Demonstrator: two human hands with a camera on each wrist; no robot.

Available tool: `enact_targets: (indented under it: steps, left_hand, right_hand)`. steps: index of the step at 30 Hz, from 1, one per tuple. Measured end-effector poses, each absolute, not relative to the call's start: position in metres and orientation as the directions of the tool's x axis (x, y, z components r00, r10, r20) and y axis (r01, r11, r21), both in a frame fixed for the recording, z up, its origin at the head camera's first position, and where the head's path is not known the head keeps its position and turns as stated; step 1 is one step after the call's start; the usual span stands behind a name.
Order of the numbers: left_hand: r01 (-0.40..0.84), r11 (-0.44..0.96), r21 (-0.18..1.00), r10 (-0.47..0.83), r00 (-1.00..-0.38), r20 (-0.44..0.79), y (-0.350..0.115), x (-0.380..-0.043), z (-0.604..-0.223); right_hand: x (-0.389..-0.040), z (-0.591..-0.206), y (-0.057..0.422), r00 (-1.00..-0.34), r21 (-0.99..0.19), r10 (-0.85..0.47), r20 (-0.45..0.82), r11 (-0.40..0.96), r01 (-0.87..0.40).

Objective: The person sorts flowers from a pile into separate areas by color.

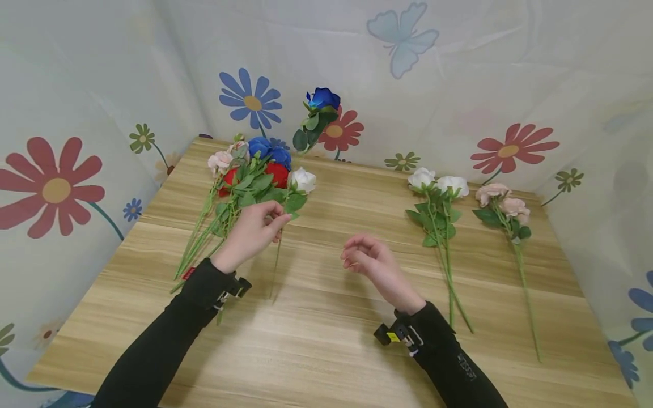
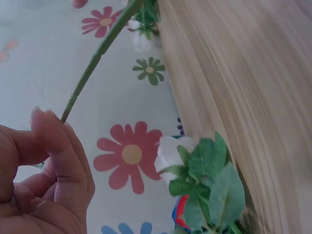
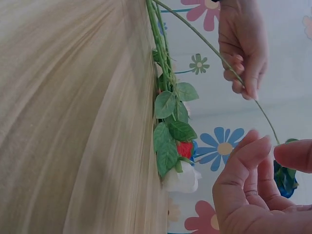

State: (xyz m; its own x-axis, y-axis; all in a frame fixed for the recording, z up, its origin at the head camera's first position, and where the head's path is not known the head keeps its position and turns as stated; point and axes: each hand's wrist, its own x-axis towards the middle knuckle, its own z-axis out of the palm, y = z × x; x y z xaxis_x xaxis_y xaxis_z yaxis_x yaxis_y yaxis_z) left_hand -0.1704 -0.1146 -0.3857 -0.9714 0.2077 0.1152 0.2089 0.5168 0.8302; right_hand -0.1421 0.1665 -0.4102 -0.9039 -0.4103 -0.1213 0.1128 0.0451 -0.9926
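Observation:
My left hand [image 1: 260, 226] pinches the thin green stem [image 2: 92, 66] of a blue rose [image 1: 323, 99] between thumb and fingers. The bloom is raised above the table's far edge, and the stem's lower end slants down toward me. My right hand [image 1: 374, 266] is a little to the right over the table, fingers loosely bent and holding nothing. In the right wrist view its thumb and fingertips are apart, with the blue rose [image 3: 286, 180] partly hidden behind them. Beside and beyond my left hand lies a bunch of roses: red [image 1: 277, 174], blue [image 1: 260, 147], pink [image 1: 220, 161] and white [image 1: 303, 180].
Two white roses [image 1: 453, 186] with crossed stems lie on the right of the wooden table [image 1: 316, 351]. Farther right are pink roses [image 1: 514, 208] on a long stem. A flower-printed cloth [image 1: 459, 85] hangs behind and at both sides.

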Motion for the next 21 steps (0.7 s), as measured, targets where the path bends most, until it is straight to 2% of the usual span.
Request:
enact_targets:
  steps: [11,15,21]
  left_hand:
    - [0.165,0.325,0.931,0.254,-0.964,0.082,-0.076,-0.181,-0.382]
    - [0.143,0.272,0.951,0.274,-0.959,0.066,-0.062,-0.184,-0.382]
    - [0.116,0.195,0.974,0.3,-0.952,0.053,-0.047,-0.188,-0.386]
  right_hand:
    - [-0.137,-0.415,0.157,-0.876,-0.981,-0.459,-0.145,0.184,0.066]
    - [-0.136,-0.418,0.155,-0.851,-0.977,-0.508,-0.133,0.213,0.026]
    - [-0.133,-0.42,0.154,-0.809,-0.972,-0.563,-0.167,0.233,0.039]
